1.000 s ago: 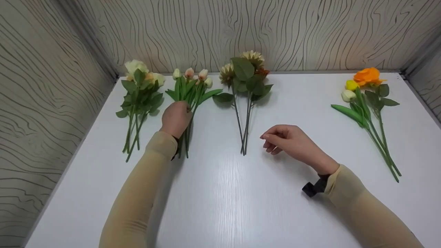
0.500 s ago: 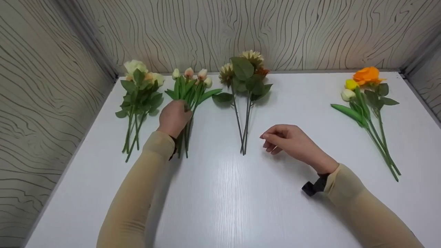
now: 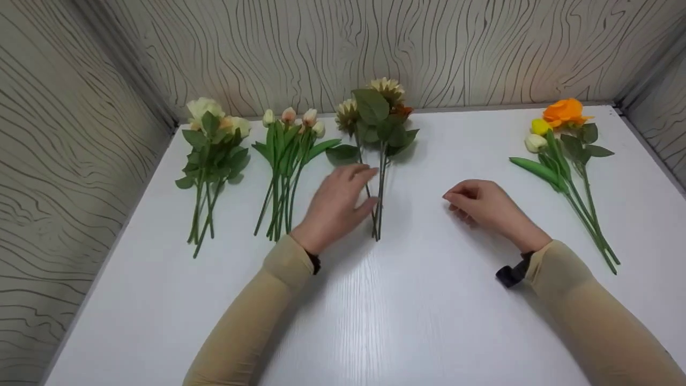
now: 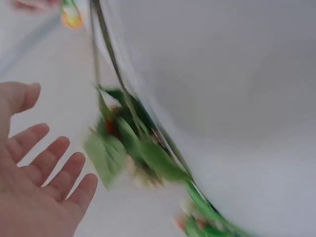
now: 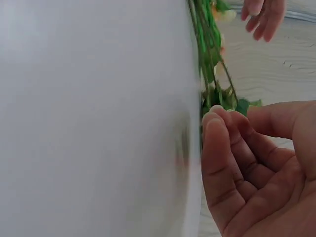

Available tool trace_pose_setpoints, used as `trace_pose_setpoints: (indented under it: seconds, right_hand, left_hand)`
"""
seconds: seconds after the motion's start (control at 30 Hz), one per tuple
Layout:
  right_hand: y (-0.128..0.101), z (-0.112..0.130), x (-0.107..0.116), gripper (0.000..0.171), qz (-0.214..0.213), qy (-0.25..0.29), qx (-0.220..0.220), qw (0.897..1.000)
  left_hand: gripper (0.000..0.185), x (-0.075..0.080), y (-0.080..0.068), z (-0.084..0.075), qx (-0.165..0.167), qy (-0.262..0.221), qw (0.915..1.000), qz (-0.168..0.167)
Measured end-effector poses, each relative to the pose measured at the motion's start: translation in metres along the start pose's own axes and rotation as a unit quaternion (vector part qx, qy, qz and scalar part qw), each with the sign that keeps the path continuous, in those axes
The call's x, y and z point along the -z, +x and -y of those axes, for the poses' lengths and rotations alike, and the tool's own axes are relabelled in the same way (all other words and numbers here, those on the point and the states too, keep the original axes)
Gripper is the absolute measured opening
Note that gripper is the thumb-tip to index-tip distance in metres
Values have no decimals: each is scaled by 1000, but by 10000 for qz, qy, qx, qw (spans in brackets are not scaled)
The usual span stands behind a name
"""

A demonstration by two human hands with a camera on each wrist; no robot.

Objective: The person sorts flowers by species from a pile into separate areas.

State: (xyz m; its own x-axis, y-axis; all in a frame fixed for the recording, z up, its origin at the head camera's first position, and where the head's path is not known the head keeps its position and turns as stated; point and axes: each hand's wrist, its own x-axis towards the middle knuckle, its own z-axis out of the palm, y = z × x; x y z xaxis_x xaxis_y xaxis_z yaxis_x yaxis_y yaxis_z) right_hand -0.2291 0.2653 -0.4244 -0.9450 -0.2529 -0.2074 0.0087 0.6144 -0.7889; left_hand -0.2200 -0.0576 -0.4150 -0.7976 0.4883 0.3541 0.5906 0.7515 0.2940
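Note:
My left hand [image 3: 340, 203] hovers over the stems of the middle bunch of cream and rust flowers [image 3: 379, 123], fingers spread. In the left wrist view those fingers [image 4: 59, 158] hold nothing, and the leafy bunch [image 4: 133, 138] is blurred beside them. To the left lie the pink and white tulips [image 3: 289, 145], free of any hand. My right hand [image 3: 490, 206] hangs loosely curled above the table, between the middle bunch and the orange flower [image 3: 565, 115] with its tulips. Nothing shows between its fingers [image 5: 219, 168] in the right wrist view.
A bunch of cream roses [image 3: 211, 139] lies at the far left. Yellow and white tulips [image 3: 538, 136] lie with the orange flower at the right. The white table [image 3: 407, 321] ends against a wood-grain patterned back wall [image 3: 300, 53].
My left hand has let go of the tulip stems and moved right to the middle bunch, its fingers opening. The right hand has shifted slightly right and away from me.

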Motion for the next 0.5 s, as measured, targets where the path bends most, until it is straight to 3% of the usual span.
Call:
trace_pose_setpoints:
  seconds: [0.1, 0.27, 0.5]
  right_hand:
    - [-3, -17, 27, 40, -324, -550, -287, 9975]
    - [-15, -47, 78, 48, -678, -1381, -858, 9844]
    - [-44, -77, 129, 45, -690, -2354, -1213, 9618]
  left_hand:
    - [54, -17, 2, -33, -617, 68, 9978, 225]
    - [57, -38, 5, -78, -1328, 192, 9881, 755]
    - [58, -43, 16, -120, -1938, 474, 9736, 1105]
